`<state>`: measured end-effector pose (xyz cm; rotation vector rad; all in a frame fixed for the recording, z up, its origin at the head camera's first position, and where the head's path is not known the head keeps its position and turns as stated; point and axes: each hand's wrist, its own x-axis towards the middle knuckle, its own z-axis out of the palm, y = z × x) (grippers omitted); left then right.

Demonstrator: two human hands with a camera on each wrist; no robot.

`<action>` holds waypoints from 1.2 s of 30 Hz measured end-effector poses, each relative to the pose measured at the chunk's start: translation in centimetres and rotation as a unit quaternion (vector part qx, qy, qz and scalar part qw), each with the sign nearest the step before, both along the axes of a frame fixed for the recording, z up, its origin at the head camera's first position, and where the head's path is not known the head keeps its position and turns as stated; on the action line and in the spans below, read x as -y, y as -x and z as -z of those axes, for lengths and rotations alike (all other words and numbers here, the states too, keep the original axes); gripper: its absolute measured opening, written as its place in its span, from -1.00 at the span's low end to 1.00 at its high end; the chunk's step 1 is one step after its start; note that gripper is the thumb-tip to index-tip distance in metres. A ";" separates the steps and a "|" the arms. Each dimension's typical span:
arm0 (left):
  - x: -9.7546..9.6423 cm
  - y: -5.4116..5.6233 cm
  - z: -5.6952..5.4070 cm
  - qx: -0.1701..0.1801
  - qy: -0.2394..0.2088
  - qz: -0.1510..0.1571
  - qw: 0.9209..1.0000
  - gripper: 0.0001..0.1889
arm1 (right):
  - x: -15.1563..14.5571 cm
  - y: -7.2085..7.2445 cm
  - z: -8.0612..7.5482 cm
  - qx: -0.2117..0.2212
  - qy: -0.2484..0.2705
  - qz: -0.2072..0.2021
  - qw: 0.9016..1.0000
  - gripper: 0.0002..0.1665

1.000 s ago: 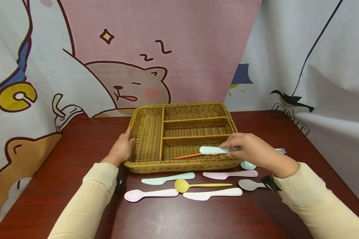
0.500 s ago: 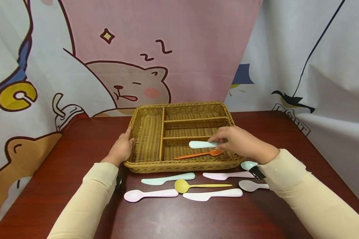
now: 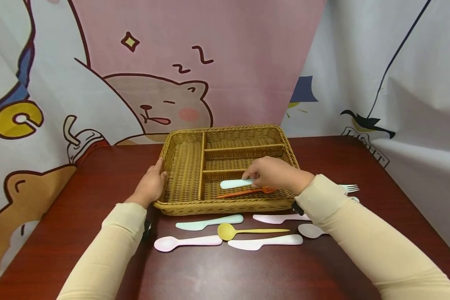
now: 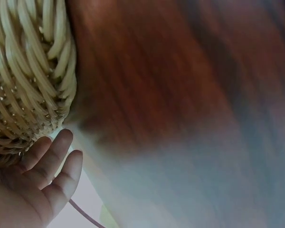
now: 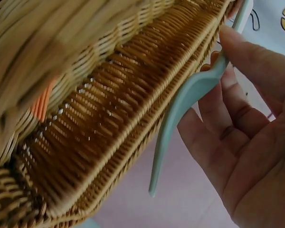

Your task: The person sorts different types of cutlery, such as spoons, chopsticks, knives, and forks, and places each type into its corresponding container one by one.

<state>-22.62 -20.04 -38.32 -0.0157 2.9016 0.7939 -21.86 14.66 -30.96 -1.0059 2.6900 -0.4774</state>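
Observation:
A woven basket tray [image 3: 225, 206] with several compartments stands at the table's middle. My left hand [image 3: 151, 186] rests against its left side, and in the left wrist view its fingers [image 4: 61, 178] lie fairly straight beside the wicker. My right hand [image 3: 271, 173] is over the front right compartment and pinches a mint-green fork [image 3: 233, 183] between thumb and fingers, the handle pointing left. Its head is hidden by the hand in the head view; the right wrist view shows the fork [image 5: 192, 90] edge-on, above the dividers. An orange fork [image 3: 241, 193] lies in that compartment.
In front of the basket lie a mint knife [image 3: 206, 223], a pink knife [image 3: 273, 218], a white knife [image 3: 264, 241], a yellow spoon [image 3: 228, 231], a pink spoon [image 3: 168, 243] and a grey spoon [image 3: 311, 231]. A light fork [image 3: 350, 188] shows beyond the right sleeve.
My right hand has carried the mint-green fork leftward from the basket's right edge to over the front compartment. The left hand stays at the basket's left side.

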 end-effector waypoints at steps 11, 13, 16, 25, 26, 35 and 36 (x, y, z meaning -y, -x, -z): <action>0.1 0.0 0.2 -0.008 0.005 0.000 1.000 -0.38 | 1.8 0.0 0.8 0.013 -0.025 -0.011 1.000 -0.66; 0.2 0.1 0.2 -0.010 0.005 0.000 1.000 -0.38 | 2.0 0.0 0.9 0.015 -0.030 -0.008 0.999 -0.66; 0.1 0.1 0.2 -0.013 0.007 0.001 1.000 -0.39 | 2.4 0.0 1.1 0.023 -0.042 -0.002 0.999 -0.64; 0.0 0.2 0.3 -0.002 0.007 -0.003 1.000 -0.39 | 2.7 0.1 2.0 0.036 -0.066 0.002 0.997 -0.62; 0.0 0.2 0.3 0.000 0.007 -0.003 1.000 -0.39 | 2.8 0.1 2.1 0.036 -0.069 0.004 0.997 -0.62; 0.1 0.2 0.3 0.000 0.010 -0.006 1.000 -0.39 | 3.2 0.4 2.8 0.014 -0.089 -0.014 0.996 -0.66; 0.1 0.2 0.2 0.001 0.009 -0.006 1.000 -0.38 | 3.3 0.4 2.9 0.012 -0.091 -0.017 0.996 -0.66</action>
